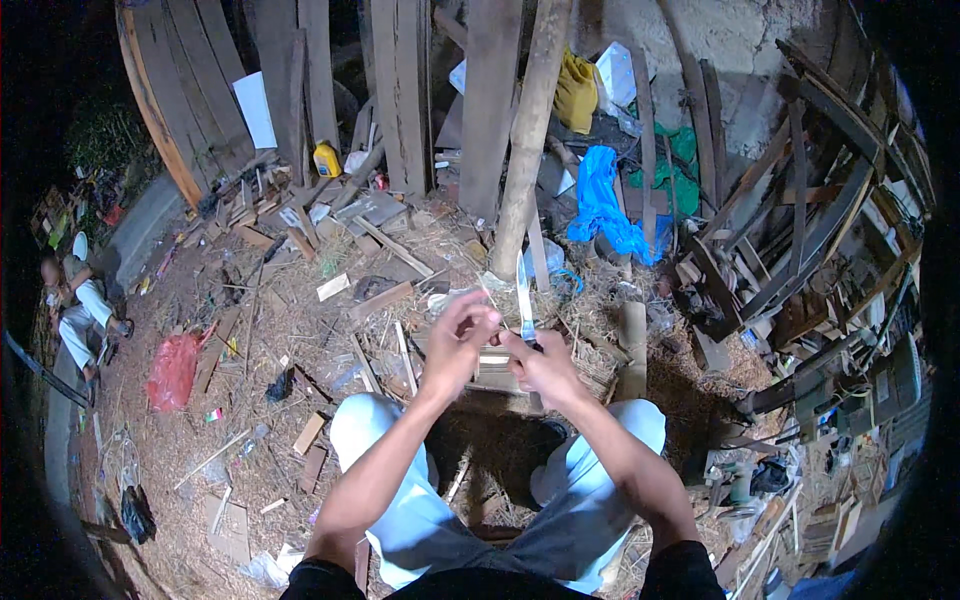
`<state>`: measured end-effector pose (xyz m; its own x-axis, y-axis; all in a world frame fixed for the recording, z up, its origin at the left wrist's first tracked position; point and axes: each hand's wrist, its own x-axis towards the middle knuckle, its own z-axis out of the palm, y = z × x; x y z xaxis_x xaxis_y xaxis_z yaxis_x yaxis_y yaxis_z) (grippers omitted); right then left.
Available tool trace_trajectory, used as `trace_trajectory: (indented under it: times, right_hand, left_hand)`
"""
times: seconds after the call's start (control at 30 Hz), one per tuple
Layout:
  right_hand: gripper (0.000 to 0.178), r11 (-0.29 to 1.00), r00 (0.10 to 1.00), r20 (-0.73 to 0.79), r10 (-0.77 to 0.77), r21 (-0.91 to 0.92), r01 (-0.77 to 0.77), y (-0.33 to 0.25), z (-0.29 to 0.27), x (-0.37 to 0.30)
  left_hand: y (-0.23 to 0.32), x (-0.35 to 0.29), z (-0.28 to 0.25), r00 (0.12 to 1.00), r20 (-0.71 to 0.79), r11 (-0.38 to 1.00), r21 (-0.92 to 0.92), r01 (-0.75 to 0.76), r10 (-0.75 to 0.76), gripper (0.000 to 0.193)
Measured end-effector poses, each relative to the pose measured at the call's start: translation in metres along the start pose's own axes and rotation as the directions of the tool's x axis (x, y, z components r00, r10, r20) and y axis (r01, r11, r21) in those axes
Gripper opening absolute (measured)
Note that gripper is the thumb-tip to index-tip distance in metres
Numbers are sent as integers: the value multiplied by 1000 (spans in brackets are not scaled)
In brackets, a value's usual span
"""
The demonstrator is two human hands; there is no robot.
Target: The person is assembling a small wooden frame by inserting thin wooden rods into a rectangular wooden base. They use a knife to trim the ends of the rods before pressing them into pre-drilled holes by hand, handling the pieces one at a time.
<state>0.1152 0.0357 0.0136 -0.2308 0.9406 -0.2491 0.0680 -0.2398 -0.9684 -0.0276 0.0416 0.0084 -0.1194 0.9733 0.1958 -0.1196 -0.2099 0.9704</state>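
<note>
My right hand (547,368) is closed round the dark handle of a knife (524,297), whose shiny blade points up and away from me. Close beside it, my left hand (456,345) pinches a thin stick (489,297) that slants toward the knife hand. The thumbs nearly meet in front of the blade's base. Under both hands lies a stack of flat wooden strips (497,372), between my knees. My fingers hide part of the stick and the knife handle.
Wood scraps and straw litter the ground. A wooden post (528,140) stands ahead, near a blue plastic sheet (603,210). A red plastic bag (176,368) lies left, a yellow bottle (326,160) farther back. Planks (800,230) pile up right. A person (82,300) sits far left.
</note>
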Motion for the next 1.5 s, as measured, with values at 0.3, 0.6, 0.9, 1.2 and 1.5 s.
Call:
trace_trajectory:
  times: [0.3,0.6,0.9,1.2,1.5]
  right_hand:
    - [33,885,889,-208,-408,-330,328,-12,-6,-5]
    - [24,403,639,-40,-768,-806,434,-25,-15,-9]
    - [21,354,574,8,-819,-780,516,-30,-23,-7]
    - [19,347,525,-50,-850,-802,486,-26,-34,15]
    - [21,278,471,48,-881,-753,596,-24,-37,5]
  left_hand:
    - [9,2,-8,994,74,979,-180,94,-81,22]
    - [26,-14,3,909,331,776,-492,396,-254,39]
    - [25,-16,3,858,434,615,-607,503,-273,41]
    - [16,-4,0,852,418,584,-622,522,-316,41]
    - [28,-9,-8,854,447,553,-655,515,-266,49]
